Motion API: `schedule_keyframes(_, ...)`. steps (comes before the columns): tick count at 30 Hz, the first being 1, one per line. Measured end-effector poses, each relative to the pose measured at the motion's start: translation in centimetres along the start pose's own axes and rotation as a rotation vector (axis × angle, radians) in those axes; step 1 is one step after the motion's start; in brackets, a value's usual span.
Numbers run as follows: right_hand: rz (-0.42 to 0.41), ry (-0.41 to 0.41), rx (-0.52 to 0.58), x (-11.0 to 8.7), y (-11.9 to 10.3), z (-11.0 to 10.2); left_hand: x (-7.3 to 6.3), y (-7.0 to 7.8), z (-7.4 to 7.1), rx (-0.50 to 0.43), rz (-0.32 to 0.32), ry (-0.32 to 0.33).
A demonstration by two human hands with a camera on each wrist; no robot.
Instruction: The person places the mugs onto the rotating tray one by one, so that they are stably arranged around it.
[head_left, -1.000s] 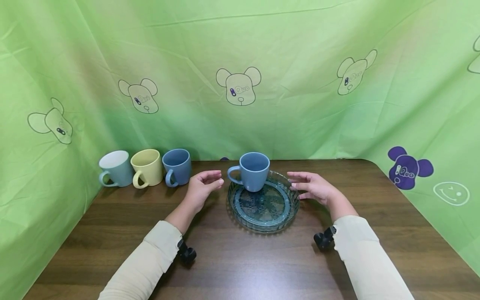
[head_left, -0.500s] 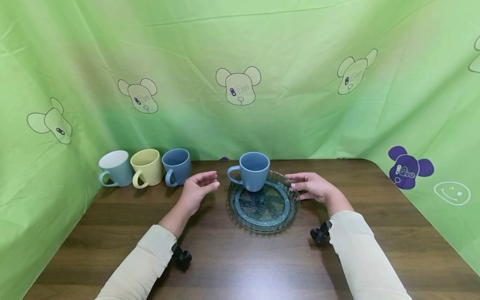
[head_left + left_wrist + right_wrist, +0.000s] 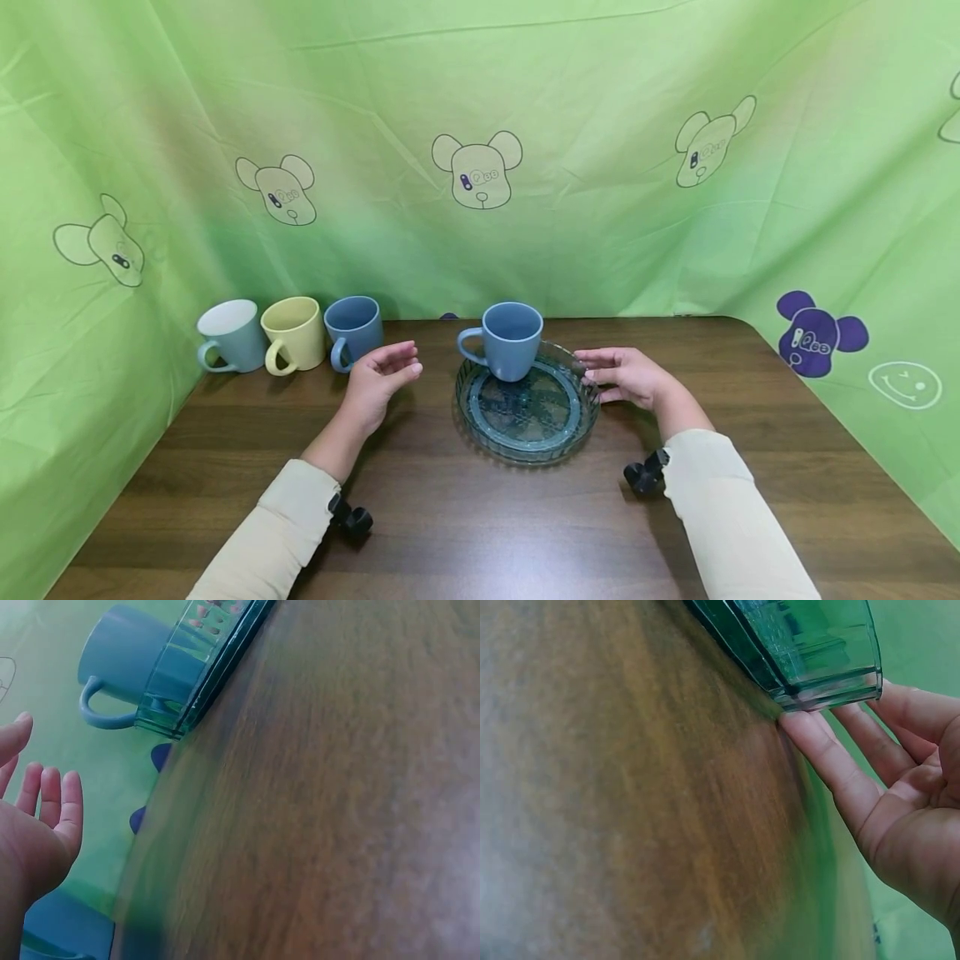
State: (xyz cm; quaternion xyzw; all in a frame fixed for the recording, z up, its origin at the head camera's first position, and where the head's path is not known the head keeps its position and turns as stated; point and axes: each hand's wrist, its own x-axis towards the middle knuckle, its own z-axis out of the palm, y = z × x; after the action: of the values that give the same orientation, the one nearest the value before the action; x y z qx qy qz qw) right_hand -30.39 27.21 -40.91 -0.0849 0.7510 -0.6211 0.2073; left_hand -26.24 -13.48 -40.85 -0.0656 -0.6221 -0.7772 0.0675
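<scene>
A round, clear blue-green glass dish (image 3: 527,442) stands on the wooden table, and a blue mug (image 3: 513,343) sits upright in its back part, handle to the left. My right hand (image 3: 628,377) is at the dish's right side, fingers extended with fingertips right at the glass. In the right wrist view one finger (image 3: 821,750) reaches the dish's lower edge. My left hand (image 3: 378,387) holds nothing, its fingers loosely bent and apart from the thumb. It hovers left of the dish, just in front of a second blue mug (image 3: 355,325), overlapping that mug's lower edge in the head view.
A yellow mug (image 3: 294,333) and a light blue mug with a white inside (image 3: 238,337) stand in a row left of the second blue mug. A green printed cloth (image 3: 480,258) hangs behind and on both sides of the wooden table (image 3: 480,533).
My left hand has drawn away from the dish, moving left toward the second blue mug. My right hand has stayed at the dish's right side with hardly any movement.
</scene>
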Motion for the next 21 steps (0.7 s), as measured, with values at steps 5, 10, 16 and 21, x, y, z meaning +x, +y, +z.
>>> schedule_keyframes(5, 0.002, 0.025, 0.012, -0.3, 0.1, 0.2, -0.3, 0.1, -0.5, -0.018, 0.027, 0.012)
schedule_keyframes(10, -0.010, 0.043, 0.019, -0.8, 0.0, 0.7, -0.3, 0.2, -1.0, -0.047, 0.061, 0.027)
schedule_keyframes(16, -0.017, 0.065, 0.032, -1.2, 0.0, 1.2, -0.4, 0.4, -1.6, -0.048, 0.084, 0.063)
schedule_keyframes(21, -0.017, 0.074, 0.037, -1.4, 0.1, 1.4, -0.6, 0.7, -2.0, -0.071, 0.098, 0.077)
